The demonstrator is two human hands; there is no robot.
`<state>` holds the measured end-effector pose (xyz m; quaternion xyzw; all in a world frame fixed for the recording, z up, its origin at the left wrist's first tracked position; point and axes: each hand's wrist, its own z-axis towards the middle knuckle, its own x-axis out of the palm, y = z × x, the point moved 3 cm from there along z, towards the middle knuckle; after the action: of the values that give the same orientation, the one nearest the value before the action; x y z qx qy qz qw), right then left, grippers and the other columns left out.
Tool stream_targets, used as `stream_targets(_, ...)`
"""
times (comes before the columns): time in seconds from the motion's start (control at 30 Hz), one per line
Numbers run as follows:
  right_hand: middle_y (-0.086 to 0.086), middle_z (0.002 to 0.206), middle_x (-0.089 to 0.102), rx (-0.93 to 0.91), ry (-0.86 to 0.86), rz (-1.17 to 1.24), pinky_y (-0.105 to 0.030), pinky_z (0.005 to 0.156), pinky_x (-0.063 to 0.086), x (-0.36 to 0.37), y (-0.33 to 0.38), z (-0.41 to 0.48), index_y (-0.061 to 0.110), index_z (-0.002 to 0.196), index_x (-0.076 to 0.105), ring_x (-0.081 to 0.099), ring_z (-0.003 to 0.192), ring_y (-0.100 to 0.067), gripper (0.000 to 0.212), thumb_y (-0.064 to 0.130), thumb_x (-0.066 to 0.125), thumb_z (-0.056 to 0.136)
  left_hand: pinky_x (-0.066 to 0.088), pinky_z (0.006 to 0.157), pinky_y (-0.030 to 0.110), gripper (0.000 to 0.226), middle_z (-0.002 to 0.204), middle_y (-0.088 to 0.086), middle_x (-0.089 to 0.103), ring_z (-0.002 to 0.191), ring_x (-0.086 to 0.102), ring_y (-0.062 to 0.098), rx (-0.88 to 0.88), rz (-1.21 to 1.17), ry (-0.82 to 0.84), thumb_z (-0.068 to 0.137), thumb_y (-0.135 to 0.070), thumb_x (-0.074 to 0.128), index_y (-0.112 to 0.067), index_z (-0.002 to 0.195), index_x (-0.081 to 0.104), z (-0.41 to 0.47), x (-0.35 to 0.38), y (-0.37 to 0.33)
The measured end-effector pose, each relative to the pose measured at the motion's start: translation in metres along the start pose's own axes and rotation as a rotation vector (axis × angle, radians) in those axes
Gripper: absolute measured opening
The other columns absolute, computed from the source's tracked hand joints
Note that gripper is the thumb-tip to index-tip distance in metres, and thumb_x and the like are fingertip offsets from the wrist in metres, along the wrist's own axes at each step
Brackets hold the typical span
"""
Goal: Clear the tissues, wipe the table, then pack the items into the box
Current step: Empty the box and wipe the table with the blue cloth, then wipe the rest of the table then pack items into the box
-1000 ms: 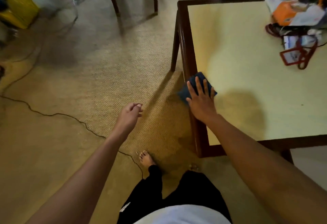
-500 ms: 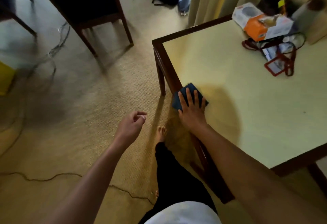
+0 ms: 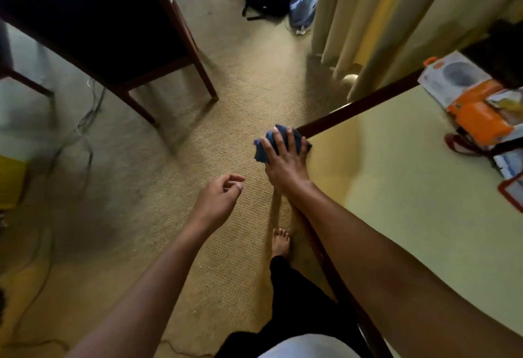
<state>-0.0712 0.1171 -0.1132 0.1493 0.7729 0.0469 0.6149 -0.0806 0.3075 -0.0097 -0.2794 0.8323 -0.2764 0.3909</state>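
R hand (image 3: 285,165) pressed flat, fingers straight, on blue cloth (image 3: 260,153) at table (image 3: 396,202) corner, mid-frame; L hand (image 3: 219,202) hung loosely curled, empty. Cloth overhung the edge — an outward push prob. would've dropped it onto carpet (image 3: 240,88).

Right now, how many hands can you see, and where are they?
2. The right hand presses flat on the blue cloth at the corner of the table. The left hand hangs over the carpet, loosely curled, holding nothing.
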Motion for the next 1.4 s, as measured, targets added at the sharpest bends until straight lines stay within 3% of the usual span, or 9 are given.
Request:
stream_targets(0.13, -0.006, 0.146, 0.048, -0.043, 0.021, 0.012, -0.066, 0.118, -0.007, -0.006, 0.006, 0.034, 0.025, 0.133, 0.051, 0.023, 0.15, -0.035, 0.037, 0.032, 0.054, 0.097, 0.056, 0.087, 0.037, 0.017, 0.103, -0.004, 0.074, 0.098, 0.07, 0.016, 0.013, -0.033, -0.01, 0.101, -0.028, 0.06, -0.028, 0.113, 0.072, 0.042, -0.022, -0.024)
stream_targets(0.27, -0.003, 0.118, 0.063, -0.02, 0.073, 0.222, -0.05, 0.118, 0.013, -0.033, 0.004, 0.051, 0.02, 0.122, 0.055, 0.053, 0.122, -0.027, 0.022, 0.026, 0.051, 0.101, 0.057, 0.091, 0.048, 0.015, 0.1, 0.001, 0.075, 0.096, 0.071, 0.025, 0.021, -0.024, 0.052, 0.097, -0.028, 0.062, -0.03, 0.108, 0.072, 0.08, -0.035, -0.052)
stream_targets(0.43, -0.005, 0.104, 0.065, 0.307, 0.014, 0.852, -0.036, 0.078, 0.047, -0.088, -0.019, 0.052, 0.018, 0.119, 0.051, 0.064, 0.092, -0.023, 0.017, 0.029, 0.046, 0.107, 0.057, 0.094, 0.042, 0.02, 0.104, -0.004, 0.074, 0.102, 0.07, 0.016, 0.078, 0.01, 0.17, 0.094, -0.031, 0.061, -0.03, 0.11, 0.071, 0.142, -0.046, -0.083)
stream_targets(0.67, -0.011, 0.117, 0.075, 0.696, -0.295, 1.701, -0.041, 0.094, 0.054, -0.131, -0.013, 0.041, 0.016, 0.123, 0.065, 0.071, 0.109, -0.028, 0.024, 0.025, 0.05, 0.108, 0.05, 0.081, 0.02, 0.044, 0.124, 0.007, 0.066, 0.107, 0.062, 0.013, 0.179, -0.029, 0.631, 0.09, -0.016, 0.068, -0.014, 0.133, 0.056, 0.198, -0.037, -0.157)
stream_targets(0.9, -0.009, 0.122, 0.073, 0.886, -0.813, 2.081, -0.04, 0.091, 0.056, -0.16, 0.018, 0.015, 0.017, 0.123, 0.067, 0.07, 0.109, -0.024, 0.03, 0.031, 0.045, 0.108, 0.052, 0.099, 0.057, 0.031, 0.113, 0.018, 0.072, 0.111, 0.067, 0.039, 0.303, 0.057, 0.919, 0.083, -0.024, 0.076, -0.013, 0.111, 0.065, 0.218, -0.023, -0.214)
stream_targets(1.0, -0.002, 0.131, 0.07, 0.915, -0.929, 2.07, -0.05, 0.103, 0.053, -0.153, 0.016, -0.002, 0.027, 0.137, 0.061, 0.066, 0.121, -0.023, 0.047, 0.055, 0.043, 0.104, 0.058, 0.088, 0.051, 0.021, 0.106, 0.014, 0.073, 0.102, 0.07, 0.035, 0.374, 0.164, 0.999, 0.093, -0.021, 0.073, -0.012, 0.109, 0.065, 0.216, 0.0, -0.231)
stream_targets(1.1, 0.001, 0.123, 0.071, 1.148, -1.003, 1.679, -0.049, 0.098, 0.057, -0.147, 0.011, -0.02, 0.031, 0.123, 0.066, 0.067, 0.113, -0.019, 0.029, 0.047, 0.057, 0.101, 0.057, 0.072, 0.033, 0.012, 0.1, 0.005, 0.073, 0.089, 0.071, 0.02, 0.454, 0.268, 1.062, 0.099, -0.019, 0.067, -0.015, 0.11, 0.064, 0.211, 0.027, -0.245)
stream_targets(1.23, 0.005, 0.097, 0.072, 1.395, -1.124, 1.21, -0.042, 0.083, 0.057, -0.132, -0.011, -0.048, 0.032, 0.094, 0.065, 0.069, 0.093, -0.017, 0.017, 0.015, 0.065, 0.097, 0.06, 0.09, 0.042, 0.021, 0.107, 0.0, 0.076, 0.1, 0.072, 0.018, 0.593, 0.348, 1.06, 0.096, -0.027, 0.07, -0.018, 0.115, 0.067, 0.205, 0.084, -0.262)
stream_targets(1.4, 0.009, 0.099, 0.07, 1.53, -1.126, 1.131, -0.024, 0.069, 0.048, -0.11, -0.052, -0.059, 0.022, 0.108, 0.068, 0.068, 0.094, -0.013, 0.015, 0.015, 0.066, 0.095, 0.059, 0.091, 0.047, 0.044, 0.112, 0.003, 0.071, 0.104, 0.069, 0.022, 0.57, 0.396, 1.034, 0.084, -0.034, 0.082, -0.021, 0.122, 0.061, 0.21, 0.149, -0.274)
